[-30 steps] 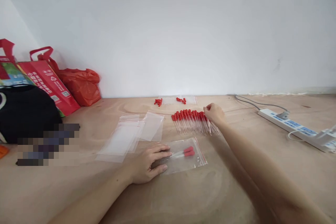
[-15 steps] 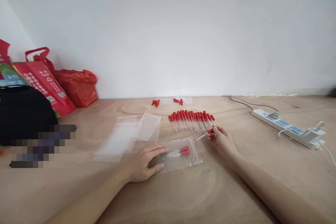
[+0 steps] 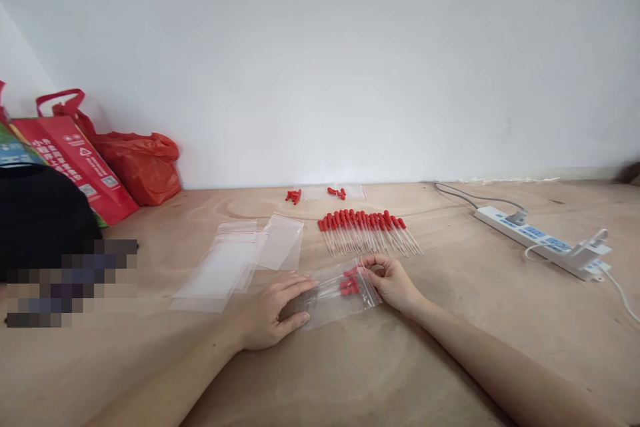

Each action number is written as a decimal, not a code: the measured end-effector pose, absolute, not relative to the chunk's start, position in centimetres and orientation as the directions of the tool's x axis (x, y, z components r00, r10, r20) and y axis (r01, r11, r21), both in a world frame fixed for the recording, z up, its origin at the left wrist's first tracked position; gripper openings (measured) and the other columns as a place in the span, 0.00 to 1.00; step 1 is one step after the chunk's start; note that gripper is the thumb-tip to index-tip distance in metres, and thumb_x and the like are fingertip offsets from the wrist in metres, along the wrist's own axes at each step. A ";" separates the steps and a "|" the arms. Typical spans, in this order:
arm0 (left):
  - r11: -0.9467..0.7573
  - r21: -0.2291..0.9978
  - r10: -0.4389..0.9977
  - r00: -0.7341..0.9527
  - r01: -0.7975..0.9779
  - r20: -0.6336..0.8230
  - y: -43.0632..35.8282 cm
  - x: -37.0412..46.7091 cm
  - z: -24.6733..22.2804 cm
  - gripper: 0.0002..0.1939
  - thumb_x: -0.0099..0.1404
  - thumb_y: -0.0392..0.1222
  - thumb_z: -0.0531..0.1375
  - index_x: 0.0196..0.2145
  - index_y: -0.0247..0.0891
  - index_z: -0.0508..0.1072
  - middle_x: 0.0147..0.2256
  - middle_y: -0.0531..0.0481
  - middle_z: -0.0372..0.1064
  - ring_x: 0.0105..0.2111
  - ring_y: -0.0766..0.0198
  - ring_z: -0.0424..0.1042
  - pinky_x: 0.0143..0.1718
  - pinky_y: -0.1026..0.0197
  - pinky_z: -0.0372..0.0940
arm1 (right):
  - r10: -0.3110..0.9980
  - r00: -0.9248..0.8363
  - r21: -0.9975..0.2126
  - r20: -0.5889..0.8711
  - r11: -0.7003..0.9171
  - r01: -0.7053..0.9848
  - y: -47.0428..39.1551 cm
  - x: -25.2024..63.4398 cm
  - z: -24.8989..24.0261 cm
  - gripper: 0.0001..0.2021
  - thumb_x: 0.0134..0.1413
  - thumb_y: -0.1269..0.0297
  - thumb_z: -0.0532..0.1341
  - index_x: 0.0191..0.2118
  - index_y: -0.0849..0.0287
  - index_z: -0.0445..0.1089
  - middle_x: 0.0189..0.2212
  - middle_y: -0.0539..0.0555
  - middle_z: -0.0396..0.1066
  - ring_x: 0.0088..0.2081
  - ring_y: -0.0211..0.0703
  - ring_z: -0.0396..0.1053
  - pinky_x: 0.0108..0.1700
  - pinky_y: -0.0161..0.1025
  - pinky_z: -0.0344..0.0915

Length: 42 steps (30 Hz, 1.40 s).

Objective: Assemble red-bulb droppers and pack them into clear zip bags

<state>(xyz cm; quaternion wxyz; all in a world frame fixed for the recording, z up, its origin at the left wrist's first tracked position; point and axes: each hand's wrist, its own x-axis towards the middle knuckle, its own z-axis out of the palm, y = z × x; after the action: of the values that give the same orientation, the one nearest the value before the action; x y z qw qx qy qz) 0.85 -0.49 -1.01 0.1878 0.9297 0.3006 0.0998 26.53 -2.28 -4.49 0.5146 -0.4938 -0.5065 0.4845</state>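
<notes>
A clear zip-lock bag [image 3: 327, 315] lies on the table, its red-lined mouth to the right. Inside show red-bulbed glass droppers [image 3: 350, 287]. My left hand [image 3: 277, 310] rests on the bag's left end, fingers spread and thumb apart. At the mouth, my right hand [image 3: 391, 283] pinches the bulb end of another dropper [image 3: 351, 272], whose tube lies within the bag; the fingertips are partly hidden by the plastic. Just behind is a row of several droppers [image 3: 363, 221], red bulbs pointing away from me.
Flat clear zip bags [image 3: 215, 273] overlap at the left. Near the wall lie loose red bulbs [image 3: 293, 197] and another clear bag [image 3: 356, 191]. A white power strip [image 3: 535, 237] with plugs and cables is at right. Red bags [image 3: 145, 167] and a black item [image 3: 45, 220] stand at left.
My right hand has moved left from beside the dropper row to the bag's mouth, bringing its dropper into the bag. My left hand stays on the bag. The view has shifted slightly.
</notes>
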 end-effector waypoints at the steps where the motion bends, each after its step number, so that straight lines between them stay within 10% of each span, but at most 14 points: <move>1: -0.751 0.407 0.593 0.802 0.520 0.070 -0.5 0.9 -0.9 0.23 0.62 0.46 0.51 0.55 0.43 0.56 0.55 0.47 0.56 0.55 0.55 0.54 0.55 0.49 0.51 | 0.997 0.031 -0.997 0.070 0.068 0.047 -2.1 26.4 -4.7 0.17 0.37 0.50 0.63 0.28 0.60 0.70 0.27 0.53 0.70 0.27 0.40 0.69 0.29 0.38 0.66; 9: -0.759 0.403 0.573 0.819 0.511 0.040 -0.5 1.2 -0.4 0.21 0.63 0.44 0.51 0.54 0.43 0.58 0.55 0.47 0.56 0.55 0.56 0.54 0.56 0.47 0.48 | 0.957 -0.284 -0.994 -0.062 -0.032 0.108 -1.0 27.2 -4.2 0.21 0.42 0.48 0.58 0.31 0.64 0.73 0.22 0.55 0.71 0.25 0.41 0.69 0.31 0.39 0.65; 13: -0.754 0.395 0.582 0.812 0.526 0.030 -0.5 1.1 -0.5 0.20 0.63 0.43 0.51 0.53 0.48 0.60 0.55 0.50 0.55 0.55 0.55 0.53 0.55 0.46 0.49 | 0.970 0.193 -0.810 0.145 0.005 0.586 1.7 30.9 -2.6 0.10 0.42 0.59 0.59 0.25 0.60 0.71 0.24 0.52 0.72 0.28 0.40 0.68 0.32 0.35 0.63; 22: -0.755 0.389 0.580 0.815 0.527 0.022 -0.5 1.1 -0.5 0.20 0.63 0.43 0.51 0.53 0.46 0.60 0.55 0.48 0.55 0.55 0.54 0.53 0.55 0.45 0.50 | 0.776 0.587 -0.738 0.233 -0.252 0.626 8.9 34.5 -2.0 0.12 0.39 0.59 0.59 0.29 0.61 0.72 0.34 0.62 0.71 0.41 0.53 0.67 0.39 0.41 0.59; 30: -0.760 0.398 0.571 0.820 0.514 0.031 -0.3 1.0 -0.7 0.20 0.62 0.43 0.52 0.53 0.46 0.61 0.55 0.48 0.55 0.55 0.55 0.53 0.54 0.45 0.50 | 0.779 0.578 -0.853 0.243 -0.113 0.510 6.6 35.1 -0.8 0.14 0.49 0.55 0.52 0.30 0.61 0.65 0.28 0.56 0.70 0.28 0.40 0.68 0.28 0.35 0.62; 42: -0.813 0.369 0.508 0.858 0.450 0.072 -0.4 1.0 -1.0 0.17 0.64 0.39 0.50 0.49 0.53 0.64 0.55 0.53 0.53 0.55 0.57 0.52 0.53 0.50 0.53 | 0.894 0.443 -0.959 -0.072 0.060 -0.276 -1.9 30.6 -4.1 0.16 0.39 0.55 0.63 0.31 0.57 0.58 0.20 0.45 0.65 0.17 0.31 0.63 0.17 0.29 0.61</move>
<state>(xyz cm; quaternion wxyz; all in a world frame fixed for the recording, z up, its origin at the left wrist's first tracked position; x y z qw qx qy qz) 0.96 -0.39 -0.95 0.1720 0.9485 0.2526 0.0838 30.61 -1.92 -4.07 0.6663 -0.5267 -0.2931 0.4390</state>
